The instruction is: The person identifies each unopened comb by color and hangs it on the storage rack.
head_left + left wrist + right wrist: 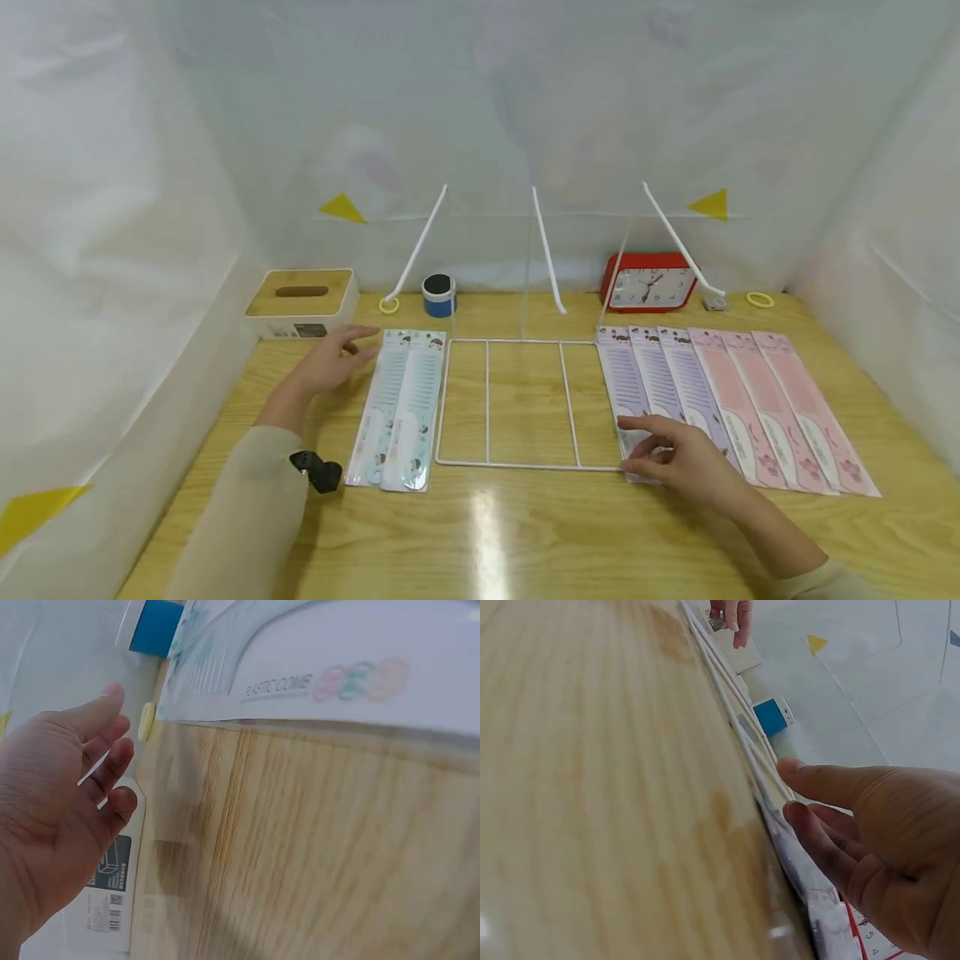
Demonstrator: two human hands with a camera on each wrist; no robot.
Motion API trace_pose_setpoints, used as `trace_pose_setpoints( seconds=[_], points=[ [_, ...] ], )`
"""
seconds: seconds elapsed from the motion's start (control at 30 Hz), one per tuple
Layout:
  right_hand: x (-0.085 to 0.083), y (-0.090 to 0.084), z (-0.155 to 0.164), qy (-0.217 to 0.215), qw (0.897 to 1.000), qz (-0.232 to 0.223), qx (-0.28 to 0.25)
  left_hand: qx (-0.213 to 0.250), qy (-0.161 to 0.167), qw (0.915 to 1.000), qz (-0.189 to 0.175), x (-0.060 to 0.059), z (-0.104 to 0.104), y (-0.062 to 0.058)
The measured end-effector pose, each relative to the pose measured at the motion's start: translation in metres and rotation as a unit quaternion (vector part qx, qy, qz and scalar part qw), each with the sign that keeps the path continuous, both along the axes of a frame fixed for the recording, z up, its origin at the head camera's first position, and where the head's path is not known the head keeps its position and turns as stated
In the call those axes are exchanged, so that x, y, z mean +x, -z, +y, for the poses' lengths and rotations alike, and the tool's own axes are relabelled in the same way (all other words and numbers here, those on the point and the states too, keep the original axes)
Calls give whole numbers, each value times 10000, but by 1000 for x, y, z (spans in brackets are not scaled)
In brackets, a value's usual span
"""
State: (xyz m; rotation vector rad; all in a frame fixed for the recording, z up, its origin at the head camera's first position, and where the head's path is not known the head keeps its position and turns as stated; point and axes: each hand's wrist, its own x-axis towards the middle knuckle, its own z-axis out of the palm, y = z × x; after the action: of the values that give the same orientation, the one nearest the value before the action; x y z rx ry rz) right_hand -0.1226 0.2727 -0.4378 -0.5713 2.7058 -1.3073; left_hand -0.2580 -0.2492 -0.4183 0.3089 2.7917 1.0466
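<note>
Two teal plastic comb packs (408, 408) lie side by side on the table, with "PLASTIC COMB" printed on the nearer one in the left wrist view. Just left of their upper ends hovers my left hand (337, 362), fingers loosely bent, nothing in them. On the right lie three purple comb packs (663, 375), slightly overlapping. My right hand (686, 462) is over their lower ends, thumb and forefinger apart close to the leftmost pack. Between the two groups stands a white wire rack (504, 464) with three slanting prongs (550, 250) rising from it.
Three pink comb packs (795, 400) lie at the far right. Along the back are a white tissue box with a wooden lid (300, 296), a blue round container (438, 300), a red alarm clock (651, 283) and a yellow ring (760, 299). White sheeting (112, 208) surrounds the table.
</note>
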Motion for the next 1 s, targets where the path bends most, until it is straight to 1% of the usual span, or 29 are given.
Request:
trace_pose_setpoints(
  seconds=[0.1, 0.17, 0.27, 0.37, 0.43, 0.5, 0.63, 0.73, 0.83, 0.93, 1.0],
  points=[
    [5, 4, -2, 121, 9996, -237, 98, -13, -7, 10000, -20, -9, 2, 6],
    [8, 5, -3, 206, 9991, -337, 124, 76, 70, 9999, 42, -14, 3, 11],
    [10, 8, -3, 240, 9993, -247, 112, 257, 152, 9996, 21, -21, 4, 17],
    [10, 10, -3, 196, 9996, -175, 46, 375, 186, 9989, -213, -26, 2, 19],
    [9, 11, -4, 207, 9996, -195, -25, 368, 237, 9983, -384, -29, 1, 19],
    [7, 13, -6, 245, 9993, -272, -114, 285, 308, 9980, -476, -31, -1, 18],
    [5, 16, -7, 450, 9975, -450, -318, 60, 532, 9977, -405, -36, 2, 14],
    [2, 20, -8, 464, 9967, -434, -499, 1, 526, 9977, -436, -37, 3, 12],
    [1, 24, -9, 462, 9965, -303, -632, -1, 480, 9976, -491, -39, 3, 10],
    [1, 25, -9, 541, 9967, -180, -570, 19, 490, 9973, -549, -42, 4, 9],
    [2, 23, -9, 640, 9968, -172, -448, -3, 459, 9976, -525, -44, 4, 8]
  ],
)
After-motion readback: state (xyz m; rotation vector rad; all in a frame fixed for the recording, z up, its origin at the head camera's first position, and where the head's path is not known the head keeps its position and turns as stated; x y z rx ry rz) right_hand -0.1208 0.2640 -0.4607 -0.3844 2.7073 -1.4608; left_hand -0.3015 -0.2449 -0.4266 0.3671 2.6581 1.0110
